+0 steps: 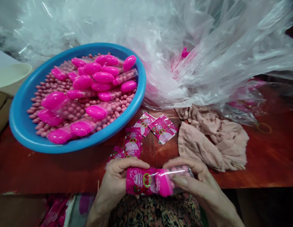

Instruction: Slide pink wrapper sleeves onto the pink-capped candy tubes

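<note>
My left hand (115, 183) pinches the left end of a pink printed sleeve (142, 181). The sleeve reaches over the pink cap of a clear tube (183, 171) filled with pink balls. Around the tube's right end, the fingers of my right hand (200, 183) are closed, with the thumb on its near side. The tube lies sideways, close to the table's front edge. More flat printed sleeves (133, 142) lie just beyond my hands, two of them crossed (163, 128) farther back.
A blue basin (18, 126) at the left holds pink balls and several pink-capped tubes (97, 112). A crumpled beige cloth (212, 142) lies on the red table (269, 157). Clear plastic bags (196, 63) are heaped behind, with a yellow rubber band (264, 128) at the right.
</note>
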{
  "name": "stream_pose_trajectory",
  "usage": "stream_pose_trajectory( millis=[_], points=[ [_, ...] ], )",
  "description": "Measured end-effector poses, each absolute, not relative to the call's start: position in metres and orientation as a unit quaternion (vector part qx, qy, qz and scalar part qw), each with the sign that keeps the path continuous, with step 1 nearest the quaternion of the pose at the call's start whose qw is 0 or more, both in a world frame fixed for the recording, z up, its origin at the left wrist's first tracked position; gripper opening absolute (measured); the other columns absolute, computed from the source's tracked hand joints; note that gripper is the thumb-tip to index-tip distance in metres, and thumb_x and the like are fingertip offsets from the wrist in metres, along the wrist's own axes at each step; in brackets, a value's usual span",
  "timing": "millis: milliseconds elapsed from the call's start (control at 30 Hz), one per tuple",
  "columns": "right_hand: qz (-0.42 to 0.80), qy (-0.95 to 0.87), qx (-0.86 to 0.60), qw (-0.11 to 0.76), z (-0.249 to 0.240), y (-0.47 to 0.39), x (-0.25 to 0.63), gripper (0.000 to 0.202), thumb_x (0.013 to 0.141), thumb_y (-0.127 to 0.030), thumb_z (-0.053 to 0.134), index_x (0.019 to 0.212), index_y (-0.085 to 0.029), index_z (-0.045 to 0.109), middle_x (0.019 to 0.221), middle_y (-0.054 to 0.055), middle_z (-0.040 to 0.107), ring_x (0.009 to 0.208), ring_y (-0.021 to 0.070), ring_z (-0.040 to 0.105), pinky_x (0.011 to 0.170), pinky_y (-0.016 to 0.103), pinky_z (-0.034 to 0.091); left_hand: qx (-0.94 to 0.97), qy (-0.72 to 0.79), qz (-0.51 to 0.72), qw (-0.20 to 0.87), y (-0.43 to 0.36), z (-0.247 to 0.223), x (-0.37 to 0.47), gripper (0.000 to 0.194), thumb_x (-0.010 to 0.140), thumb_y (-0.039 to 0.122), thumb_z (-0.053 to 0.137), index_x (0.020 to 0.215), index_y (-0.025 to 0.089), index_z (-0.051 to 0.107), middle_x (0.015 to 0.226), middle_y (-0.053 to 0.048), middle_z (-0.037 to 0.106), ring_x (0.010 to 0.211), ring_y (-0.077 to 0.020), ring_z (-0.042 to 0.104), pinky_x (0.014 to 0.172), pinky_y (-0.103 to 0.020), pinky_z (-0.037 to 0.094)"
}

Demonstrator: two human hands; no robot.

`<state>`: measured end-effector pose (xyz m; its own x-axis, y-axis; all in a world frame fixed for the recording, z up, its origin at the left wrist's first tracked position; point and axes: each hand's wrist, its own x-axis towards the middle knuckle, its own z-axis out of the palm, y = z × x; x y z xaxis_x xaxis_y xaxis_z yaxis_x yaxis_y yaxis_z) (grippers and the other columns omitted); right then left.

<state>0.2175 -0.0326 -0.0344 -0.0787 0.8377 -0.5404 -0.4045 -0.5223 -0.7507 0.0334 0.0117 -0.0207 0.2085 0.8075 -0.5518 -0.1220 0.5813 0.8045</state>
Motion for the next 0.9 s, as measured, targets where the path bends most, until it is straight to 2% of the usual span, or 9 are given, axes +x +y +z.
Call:
stream_pose_trajectory(
  millis=[133, 267, 433, 567, 633, 767, 833, 900],
  points=[
    [0.738, -0.229, -0.488, 0.406, -0.038, -0.031, 0.212, 0.025, 0.073, -0.039, 0.072, 0.086, -0.018, 0.069, 0.053, -0.004, 0.059, 0.04, 0.0026, 0.047, 0.039, 0.01, 0.033, 0.349, 0.517, 0.299, 0.722, 0.013, -0.018, 0.033, 0.019, 0.057, 0.007, 0.072, 0.067, 0.022, 0.078, 0.056, 0.0, 0.068, 0.037, -0.0076, 0.055, 0.034, -0.013, 0.041],
    [0.758, -0.22, -0.446, 0.421, -0.042, -0.03, 0.205, 0.02, 0.081, -0.036, 0.065, 0.089, -0.017, 0.063, 0.056, 0.001, 0.066, 0.045, 0.0076, 0.058, 0.037, 0.01, 0.039, 0.362, 0.5, 0.321, 0.718, 0.013, -0.019, 0.031, 0.023, 0.056, 0.003, 0.072, 0.066, 0.023, 0.078, 0.06, -0.001, 0.072, 0.052, -0.0081, 0.06, 0.053, -0.012, 0.047],
    [0.758, -0.171, -0.443, 0.448, -0.042, -0.031, 0.197, 0.02, 0.08, -0.037, 0.067, 0.088, -0.019, 0.061, 0.057, -0.001, 0.065, 0.04, 0.005, 0.057, 0.038, 0.008, 0.039, 0.307, 0.495, 0.294, 0.758, 0.014, -0.032, 0.023, 0.026, 0.057, 0.007, 0.074, 0.078, 0.022, 0.077, 0.054, 0.002, 0.066, 0.04, -0.0038, 0.053, 0.039, -0.009, 0.039],
    [0.707, -0.161, -0.469, 0.505, -0.043, -0.031, 0.191, 0.017, 0.079, -0.033, 0.069, 0.086, -0.019, 0.063, 0.053, -0.003, 0.061, 0.041, 0.0056, 0.056, 0.039, 0.009, 0.041, 0.27, 0.514, 0.361, 0.729, 0.019, -0.039, 0.016, 0.024, 0.062, 0.02, 0.077, 0.086, 0.019, 0.074, 0.062, 0.001, 0.066, 0.034, -0.0026, 0.045, 0.029, -0.01, 0.035],
    [0.687, -0.165, -0.472, 0.528, -0.044, -0.031, 0.19, 0.016, 0.079, -0.034, 0.069, 0.087, -0.02, 0.064, 0.053, -0.003, 0.061, 0.041, 0.0057, 0.056, 0.038, 0.009, 0.041, 0.256, 0.53, 0.41, 0.697, 0.02, -0.037, 0.015, 0.022, 0.068, 0.027, 0.074, 0.087, 0.018, 0.073, 0.067, -0.001, 0.068, 0.04, -0.0048, 0.05, 0.031, -0.011, 0.04],
    [0.647, -0.164, -0.489, 0.561, -0.045, -0.031, 0.188, 0.018, 0.078, -0.034, 0.07, 0.088, -0.021, 0.065, 0.064, 0.0, 0.067, 0.043, 0.0056, 0.056, 0.039, 0.01, 0.042, 0.283, 0.555, 0.476, 0.621, 0.016, -0.031, 0.018, 0.008, 0.07, 0.025, 0.073, 0.074, 0.018, 0.071, 0.083, -0.003, 0.071, 0.049, -0.0071, 0.058, 0.043, -0.015, 0.048],
    [0.633, -0.167, -0.506, 0.561, -0.043, -0.031, 0.186, 0.019, 0.078, -0.035, 0.07, 0.087, -0.019, 0.065, 0.057, -0.001, 0.064, 0.042, 0.0052, 0.054, 0.039, 0.009, 0.041, 0.31, 0.545, 0.467, 0.624, 0.012, -0.032, 0.021, 0.011, 0.065, 0.024, 0.077, 0.074, 0.019, 0.073, 0.091, -0.004, 0.07, 0.052, -0.0084, 0.058, 0.043, -0.017, 0.049],
    [0.626, -0.174, -0.515, 0.559, -0.042, -0.031, 0.183, 0.021, 0.078, -0.036, 0.069, 0.087, -0.019, 0.064, 0.052, -0.002, 0.061, 0.041, 0.0049, 0.053, 0.039, 0.009, 0.04, 0.319, 0.531, 0.438, 0.652, 0.01, -0.035, 0.025, 0.023, 0.057, 0.022, 0.081, 0.08, 0.02, 0.075, 0.093, -0.004, 0.07, 0.055, -0.0098, 0.057, 0.042, -0.017, 0.048]
  ],
)
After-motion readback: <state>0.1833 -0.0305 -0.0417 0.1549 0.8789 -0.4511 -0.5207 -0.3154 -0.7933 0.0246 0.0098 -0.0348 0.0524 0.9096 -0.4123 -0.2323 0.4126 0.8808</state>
